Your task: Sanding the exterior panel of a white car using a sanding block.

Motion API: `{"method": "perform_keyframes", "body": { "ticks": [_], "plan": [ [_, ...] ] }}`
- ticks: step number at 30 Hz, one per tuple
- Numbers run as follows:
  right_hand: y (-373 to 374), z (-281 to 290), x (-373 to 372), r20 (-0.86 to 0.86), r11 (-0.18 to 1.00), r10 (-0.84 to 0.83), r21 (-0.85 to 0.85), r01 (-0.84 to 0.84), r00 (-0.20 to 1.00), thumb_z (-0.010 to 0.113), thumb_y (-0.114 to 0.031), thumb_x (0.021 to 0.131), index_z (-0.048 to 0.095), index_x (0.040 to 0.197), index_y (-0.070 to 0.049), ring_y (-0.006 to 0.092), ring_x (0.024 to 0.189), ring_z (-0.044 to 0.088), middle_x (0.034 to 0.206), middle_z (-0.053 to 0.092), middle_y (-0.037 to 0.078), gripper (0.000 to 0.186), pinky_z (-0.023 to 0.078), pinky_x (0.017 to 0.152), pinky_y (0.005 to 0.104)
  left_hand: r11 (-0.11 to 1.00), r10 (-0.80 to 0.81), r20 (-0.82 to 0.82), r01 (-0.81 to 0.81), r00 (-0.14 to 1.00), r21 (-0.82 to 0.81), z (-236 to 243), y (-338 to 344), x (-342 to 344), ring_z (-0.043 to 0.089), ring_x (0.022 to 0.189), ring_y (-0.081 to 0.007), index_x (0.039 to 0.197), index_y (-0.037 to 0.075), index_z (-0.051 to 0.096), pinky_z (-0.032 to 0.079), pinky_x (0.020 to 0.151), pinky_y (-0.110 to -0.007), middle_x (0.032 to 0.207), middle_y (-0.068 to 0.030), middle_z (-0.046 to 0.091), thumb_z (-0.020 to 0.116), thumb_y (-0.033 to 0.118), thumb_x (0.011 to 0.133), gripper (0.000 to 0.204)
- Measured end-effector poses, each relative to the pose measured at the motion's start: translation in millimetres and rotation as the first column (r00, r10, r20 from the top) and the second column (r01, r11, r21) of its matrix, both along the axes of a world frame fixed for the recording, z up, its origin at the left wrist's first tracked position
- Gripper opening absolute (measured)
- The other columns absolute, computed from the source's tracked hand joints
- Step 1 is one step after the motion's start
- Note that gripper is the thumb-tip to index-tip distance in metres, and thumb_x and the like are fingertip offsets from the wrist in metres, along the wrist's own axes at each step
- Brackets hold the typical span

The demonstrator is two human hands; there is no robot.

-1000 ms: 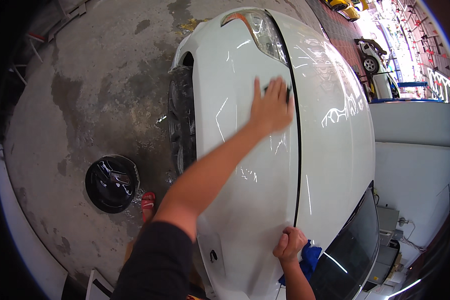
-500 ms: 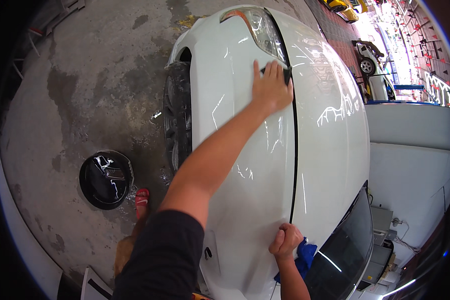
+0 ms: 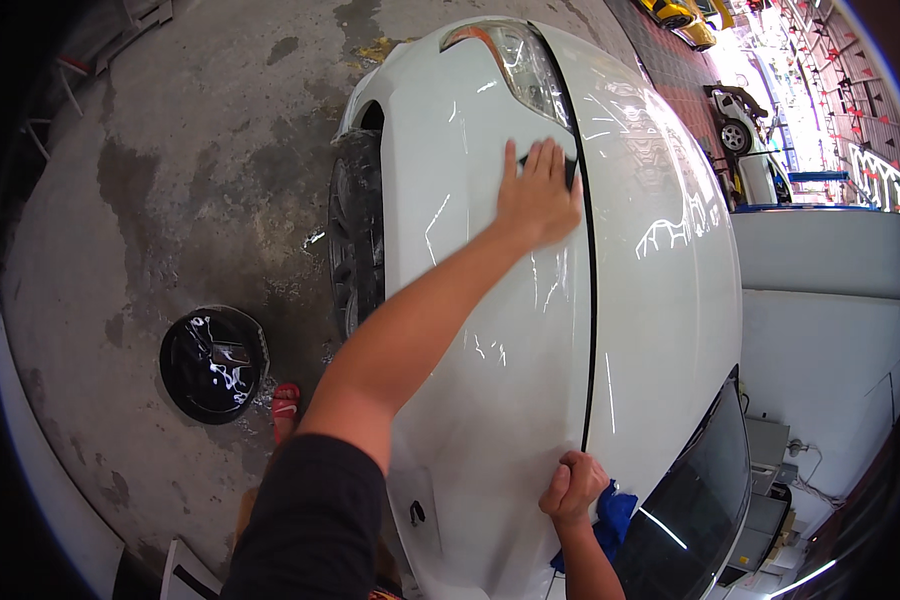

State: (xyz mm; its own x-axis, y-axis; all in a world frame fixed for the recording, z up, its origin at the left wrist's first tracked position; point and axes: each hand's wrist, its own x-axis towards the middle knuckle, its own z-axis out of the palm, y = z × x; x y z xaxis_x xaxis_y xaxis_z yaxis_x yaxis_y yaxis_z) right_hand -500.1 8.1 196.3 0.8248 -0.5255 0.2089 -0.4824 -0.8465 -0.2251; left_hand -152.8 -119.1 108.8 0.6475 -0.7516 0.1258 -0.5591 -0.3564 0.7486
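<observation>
My left hand point(image 3: 540, 195) lies stretched over the white front fender point(image 3: 480, 290) of a car, just behind the headlight point(image 3: 525, 70). Under its fingers is a flat black piece that looks like sandpaper point(image 3: 572, 171), its edges showing on both sides of the fingers. Nearer to me, my right hand point(image 3: 573, 487) is curled into a fist on the car by the rear end of the hood gap. What it holds, if anything, is hidden. A crumpled blue cloth point(image 3: 618, 512) lies next to that wrist, at the windshield's corner.
A round black tub point(image 3: 175, 365) of water stands on the wet concrete floor point(image 3: 170, 200) at left, near my foot in a red sandal point(image 3: 285, 405). The front tire point(image 3: 358, 235) is beside the fender. The hood point(image 3: 660, 260) spreads to the right, with the dark windshield point(image 3: 685, 520) below.
My left hand has slid slightly back toward me, away from the headlight, with the black piece under it. The right hand stays at the same spot.
</observation>
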Motion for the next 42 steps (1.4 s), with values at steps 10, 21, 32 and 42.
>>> {"method": "perform_keyframes", "body": {
  "ticks": [10,21,32,42],
  "plan": [
    [1.8,-1.9,0.0,-0.002,1.000,-0.023,-0.009,0.023,1.000,0.051,-0.016,0.084,0.056,0.077,-0.001,0.0300,0.048,0.052,0.059,0.054,0.011,0.017,0.041,0.049,0.0383,0.997,0.017,0.151,-0.005,0.988,-0.075,-16.2,24.1,-31.1,0.025,0.150,-0.0275,0.149,-0.005,0.034,0.004,0.122,-0.058,0.160,-0.0167,0.030,0.027,0.037,0.104,0.062],
    [-3.4,-2.6,-10.3,0.081,0.999,-0.040,-0.014,0.041,0.996,0.051,-0.019,0.084,0.058,0.076,-0.001,0.0319,0.051,0.056,0.061,0.057,0.013,0.021,0.044,0.052,0.0397,0.960,-0.145,-0.219,0.084,0.965,-0.265,8.1,152.1,-240.3,0.025,0.147,-0.0441,0.150,-0.011,0.026,0.014,0.117,-0.064,0.161,-0.0287,0.019,0.044,0.031,0.097,0.070],
    [-5.6,-2.9,-1.7,0.072,1.000,0.004,-0.014,-0.003,0.997,0.044,-0.020,0.090,0.052,0.077,0.001,0.0284,0.048,0.049,0.058,0.050,0.012,0.026,0.039,0.049,0.0371,0.926,0.028,-0.261,-0.123,0.965,-0.358,13.8,94.1,-192.5,0.028,0.147,-0.0385,0.145,-0.009,0.042,0.013,0.119,-0.060,0.161,-0.0214,0.025,0.044,0.031,0.098,0.062],
    [5.8,-5.5,1.9,0.135,0.999,-0.011,0.041,0.006,0.991,0.042,-0.021,0.092,0.051,0.078,0.000,0.0234,0.045,0.048,0.056,0.048,0.009,0.026,0.037,0.047,0.0349,0.936,0.242,0.035,-0.223,0.970,-0.271,15.2,31.9,-84.7,0.034,0.142,-0.0362,0.140,-0.009,0.046,0.021,0.118,-0.056,0.157,-0.0225,0.032,0.042,0.026,0.098,0.054]
  ]
}}
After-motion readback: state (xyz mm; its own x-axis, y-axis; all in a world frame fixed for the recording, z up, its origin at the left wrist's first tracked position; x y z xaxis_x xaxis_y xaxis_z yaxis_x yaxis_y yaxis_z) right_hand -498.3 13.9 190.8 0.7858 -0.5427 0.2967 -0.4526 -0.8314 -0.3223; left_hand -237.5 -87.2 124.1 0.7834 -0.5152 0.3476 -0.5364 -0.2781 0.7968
